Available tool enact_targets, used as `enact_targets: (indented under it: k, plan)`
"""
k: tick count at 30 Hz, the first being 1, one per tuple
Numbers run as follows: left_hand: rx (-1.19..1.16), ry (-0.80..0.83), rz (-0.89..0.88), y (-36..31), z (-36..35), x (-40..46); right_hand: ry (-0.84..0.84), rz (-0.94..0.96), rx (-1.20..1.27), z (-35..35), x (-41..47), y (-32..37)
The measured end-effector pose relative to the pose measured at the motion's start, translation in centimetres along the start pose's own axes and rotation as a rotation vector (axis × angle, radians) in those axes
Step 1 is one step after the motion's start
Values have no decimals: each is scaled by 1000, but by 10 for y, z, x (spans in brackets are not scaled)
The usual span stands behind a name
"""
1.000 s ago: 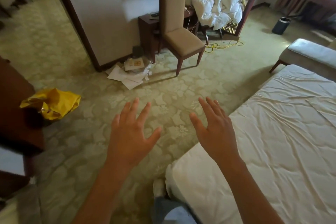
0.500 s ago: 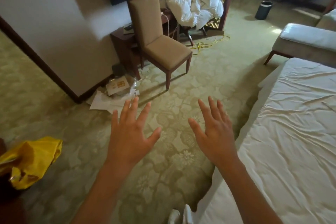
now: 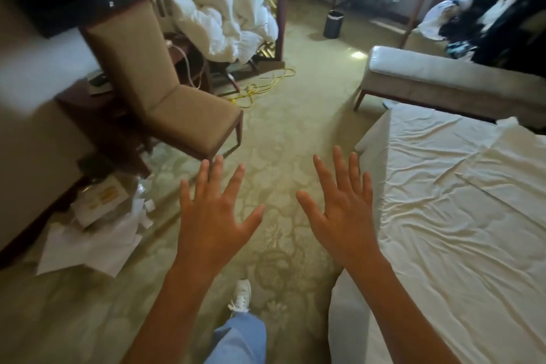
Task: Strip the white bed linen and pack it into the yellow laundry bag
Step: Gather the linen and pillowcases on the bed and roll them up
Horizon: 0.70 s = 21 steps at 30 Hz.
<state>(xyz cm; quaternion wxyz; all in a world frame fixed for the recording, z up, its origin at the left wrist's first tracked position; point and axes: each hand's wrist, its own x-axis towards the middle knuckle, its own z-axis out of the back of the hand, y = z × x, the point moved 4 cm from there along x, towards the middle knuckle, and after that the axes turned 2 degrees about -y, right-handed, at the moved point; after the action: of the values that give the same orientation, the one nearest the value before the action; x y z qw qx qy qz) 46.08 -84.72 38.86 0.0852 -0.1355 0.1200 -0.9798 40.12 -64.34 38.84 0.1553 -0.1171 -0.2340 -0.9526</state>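
Left hand (image 3: 211, 223) and right hand (image 3: 344, 216) hover mid-frame with fingers spread, holding nothing. No writing is legible. Upper right — a small black bin (image 3: 333, 24), contents unseen.

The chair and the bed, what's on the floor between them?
Only bare patterned carpet between the chair and the bed, per the head view.

Upholstered chair (image 3: 177, 103) on patterned carpet (image 3: 283, 139), beside a dark wooden desk (image 3: 97, 109). Scattered papers (image 3: 91, 242) lie left; a yellow cable (image 3: 260, 89) and black wastebin (image 3: 333, 24) lie beyond. Cushioned bench (image 3: 443, 74) at right.
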Motion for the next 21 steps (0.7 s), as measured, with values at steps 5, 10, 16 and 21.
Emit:
enact_targets:
  k: [5, 10, 16, 21]
  plan:
    - [-38, 46, -146, 6, -26, 142, -62, -141, -52, -17, 111, -10]
    - [-78, 81, -270, -9, -52, 273, -124, -282, -91, -20, 204, -38]
    - [-107, 151, -436, -62, -107, 386, -172, -421, -136, -30, 288, -103]
    - [-113, 164, -499, -116, -164, 484, -209, -472, -105, -46, 370, -180]
